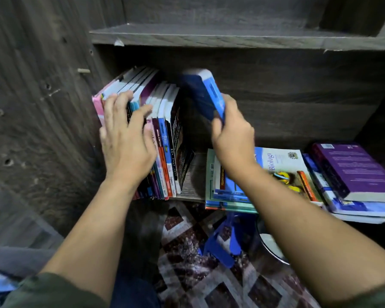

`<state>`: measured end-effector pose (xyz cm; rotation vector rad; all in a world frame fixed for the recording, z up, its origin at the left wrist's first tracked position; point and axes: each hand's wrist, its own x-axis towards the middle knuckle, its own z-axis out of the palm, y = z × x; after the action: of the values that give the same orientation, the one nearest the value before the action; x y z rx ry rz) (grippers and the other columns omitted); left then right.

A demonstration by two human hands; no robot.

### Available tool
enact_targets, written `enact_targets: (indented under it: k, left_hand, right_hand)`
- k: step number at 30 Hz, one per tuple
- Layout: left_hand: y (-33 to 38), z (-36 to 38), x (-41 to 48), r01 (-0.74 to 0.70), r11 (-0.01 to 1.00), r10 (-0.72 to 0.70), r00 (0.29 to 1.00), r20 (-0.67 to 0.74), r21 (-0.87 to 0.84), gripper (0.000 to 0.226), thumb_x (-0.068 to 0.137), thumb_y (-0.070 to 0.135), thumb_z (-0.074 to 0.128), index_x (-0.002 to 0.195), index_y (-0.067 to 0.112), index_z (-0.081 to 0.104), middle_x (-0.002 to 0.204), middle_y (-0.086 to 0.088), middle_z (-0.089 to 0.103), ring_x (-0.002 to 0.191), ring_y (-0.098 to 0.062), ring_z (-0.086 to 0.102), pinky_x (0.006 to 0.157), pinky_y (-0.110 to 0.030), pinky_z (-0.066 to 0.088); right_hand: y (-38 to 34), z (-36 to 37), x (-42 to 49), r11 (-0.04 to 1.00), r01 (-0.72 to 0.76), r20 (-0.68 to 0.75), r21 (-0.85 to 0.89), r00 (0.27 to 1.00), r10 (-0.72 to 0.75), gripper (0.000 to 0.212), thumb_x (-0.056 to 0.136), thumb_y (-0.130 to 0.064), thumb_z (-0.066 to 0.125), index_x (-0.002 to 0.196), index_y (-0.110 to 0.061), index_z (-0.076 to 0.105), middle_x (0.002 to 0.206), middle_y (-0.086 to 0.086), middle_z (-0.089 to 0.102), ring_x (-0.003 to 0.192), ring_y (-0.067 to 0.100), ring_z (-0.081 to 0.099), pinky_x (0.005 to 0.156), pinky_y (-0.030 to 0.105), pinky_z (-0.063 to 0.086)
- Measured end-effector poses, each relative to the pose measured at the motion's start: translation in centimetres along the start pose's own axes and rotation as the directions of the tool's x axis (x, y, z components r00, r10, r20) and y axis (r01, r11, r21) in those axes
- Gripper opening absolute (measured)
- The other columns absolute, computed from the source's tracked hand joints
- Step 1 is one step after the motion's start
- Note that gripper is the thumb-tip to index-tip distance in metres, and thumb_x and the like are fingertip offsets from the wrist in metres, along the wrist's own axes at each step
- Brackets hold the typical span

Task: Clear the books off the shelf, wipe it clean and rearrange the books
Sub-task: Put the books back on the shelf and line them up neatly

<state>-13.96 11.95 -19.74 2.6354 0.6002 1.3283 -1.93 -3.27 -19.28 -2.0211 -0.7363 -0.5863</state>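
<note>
Right hand (231, 138) grips a blue book (202, 94) by its lower end, fingers wrapped round it. The book is tilted and blurred, in the gap just right of the upright row of books (162, 134). Left hand (127, 134) is released, fingers spread, pressing on that row's spines at the left end of the shelf (192, 174).

Head view, progress as judged: the row stands packed, leaning left. Two flat stacks lie on the shelf's right part, jutting over its front edge, one topped by a biology textbook (280, 167), the other by a purple book (351, 170). Cannot tell whether the blue book is going in or coming out. No cloth in sight, so wiping is unconfirmed. If this is rearranging, both stacks are left to stand up.

Materials: shelf is dark wood-grain board, matt, chipped at the edges. Books are mostly thin glossy paperbacks; the purple one is thick. Floor (209, 285) is diamond-patterned.
</note>
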Motion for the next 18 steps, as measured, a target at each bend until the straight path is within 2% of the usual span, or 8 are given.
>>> enact_targets:
  k: [2,4,6,8,12,15,17,18]
  left_hand:
    - [0.0,0.1,0.0,0.001,1.0,-0.001,1.0,-0.016,-0.012,0.04,0.084,0.007,0.054,0.122,0.017,0.059,0.147,-0.006,0.035,0.142,-0.026,0.022,0.089,-0.051,0.039]
    - [0.1,0.2,-0.1,0.007,1.0,-0.007,1.0,-0.029,-0.014,0.044,0.082,0.002,0.053,0.123,0.017,0.059,0.147,-0.005,0.035,0.142,-0.026,0.022,0.089,-0.051,0.039]
    - [0.0,0.4,0.0,0.006,1.0,-0.006,0.999,-0.037,-0.012,0.046,0.081,0.001,0.052,0.123,0.017,0.059,0.147,-0.005,0.035,0.143,-0.026,0.022,0.089,-0.051,0.04]
    - [0.1,0.5,0.0,0.006,1.0,-0.007,0.999,-0.043,-0.014,0.047,0.081,0.001,0.051,0.124,0.018,0.058,0.147,-0.005,0.036,0.143,-0.026,0.023,0.089,-0.051,0.04]
    - [-0.2,0.7,0.0,0.016,1.0,-0.017,0.999,-0.045,-0.021,0.047,0.081,0.003,0.051,0.125,0.019,0.059,0.147,-0.004,0.036,0.142,-0.025,0.024,0.091,-0.051,0.04]
    - [0.1,0.7,0.0,0.025,0.999,-0.026,0.999,-0.044,-0.029,0.046,0.082,0.006,0.052,0.125,0.021,0.058,0.147,-0.004,0.036,0.143,-0.025,0.02,0.093,-0.049,0.037]
    - [0.4,0.8,0.0,0.034,0.999,-0.036,0.999,-0.036,-0.033,0.043,0.084,0.012,0.052,0.126,0.022,0.056,0.147,-0.005,0.034,0.143,-0.025,0.018,0.094,-0.05,0.035]
    - [0.6,0.8,0.0,0.043,0.999,-0.044,0.999,-0.033,-0.031,0.041,0.086,0.015,0.052,0.125,0.022,0.056,0.147,-0.006,0.034,0.144,-0.025,0.017,0.095,-0.051,0.035]
  right_hand:
    - [-1.8,2.1,-0.5,0.969,-0.058,-0.087,0.241,0.993,0.081,0.046,0.092,-0.016,0.046,0.138,-0.017,0.047,0.121,0.01,0.064,0.098,0.035,0.06,0.081,0.036,0.043]
    - [-3.1,4.5,-1.4,0.913,-0.114,-0.104,0.391,0.981,0.167,0.044,0.094,-0.014,0.048,0.138,-0.016,0.046,0.121,0.01,0.063,0.102,0.03,0.06,0.084,0.031,0.042]
    - [-3.7,6.9,-2.7,0.877,-0.14,-0.091,0.459,0.975,0.203,0.043,0.096,-0.016,0.048,0.139,-0.013,0.046,0.123,0.012,0.062,0.106,0.029,0.06,0.088,0.03,0.044]
    - [-3.1,9.1,-4.0,0.872,-0.166,-0.045,0.46,0.977,0.209,0.046,0.095,-0.019,0.046,0.14,-0.011,0.046,0.127,0.013,0.061,0.113,0.03,0.058,0.095,0.037,0.046]
    - [-0.9,10.9,-5.2,0.859,-0.257,0.114,0.442,0.966,0.23,0.046,0.1,-0.025,0.045,0.145,-0.017,0.039,0.129,0.012,0.059,0.118,0.029,0.055,0.097,0.043,0.046]
    - [0.4,10.3,-4.7,0.864,-0.23,0.3,0.447,0.949,0.098,0.053,0.102,-0.036,0.04,0.15,-0.021,0.024,0.143,0.006,0.048,0.13,0.022,0.046,0.106,0.042,0.039]
    - [1.6,9.4,-4.4,0.898,-0.153,0.458,0.413,0.887,-0.06,0.066,0.1,-0.044,0.038,0.154,-0.025,0.004,0.158,0.002,0.026,0.144,0.016,0.027,0.117,0.042,0.026]
    - [2.2,8.8,-4.4,0.924,-0.145,0.565,0.353,0.821,-0.087,0.074,0.1,-0.043,0.041,0.154,-0.029,-0.007,0.16,0.001,0.018,0.146,0.015,0.021,0.119,0.039,0.022]
